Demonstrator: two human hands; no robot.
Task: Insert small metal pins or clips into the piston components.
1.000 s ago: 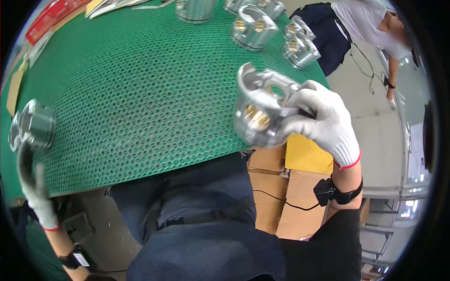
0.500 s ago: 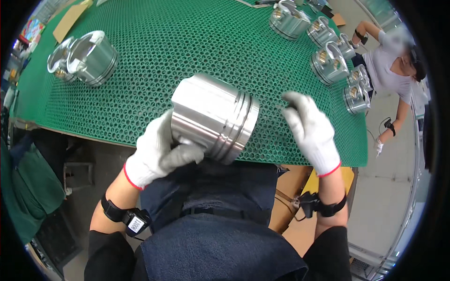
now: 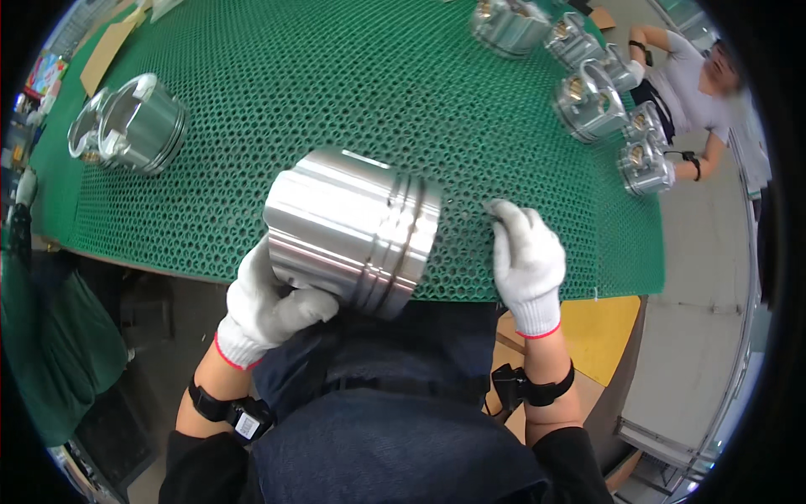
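Observation:
A shiny metal piston (image 3: 336, 223) lies on its side in my left hand (image 3: 264, 307), held above the near edge of the green mat. Its ring grooves face right and its skirt end left. My left hand wears a white glove; the thumb presses on the piston's lower side and the other fingers are hidden behind it. To the right of the piston, apart from it, my gloved right hand (image 3: 529, 260) is over the mat's near edge, fingers loosely bent, thumb apart and nothing visible in them.
A green perforated mat (image 3: 336, 101) covers the table. Two pistons (image 3: 147, 126) stand at the left, beside a piece of cardboard (image 3: 107, 55). Several more pistons (image 3: 588, 105) stand at the far right. Beyond them is a co-worker (image 3: 693, 92). Below the right edge lies a yellow sheet (image 3: 600, 336).
The piston and my left hand have shifted left and slightly down. My right hand has moved a little left and lower. The co-worker's lower arm has moved up toward the pistons.

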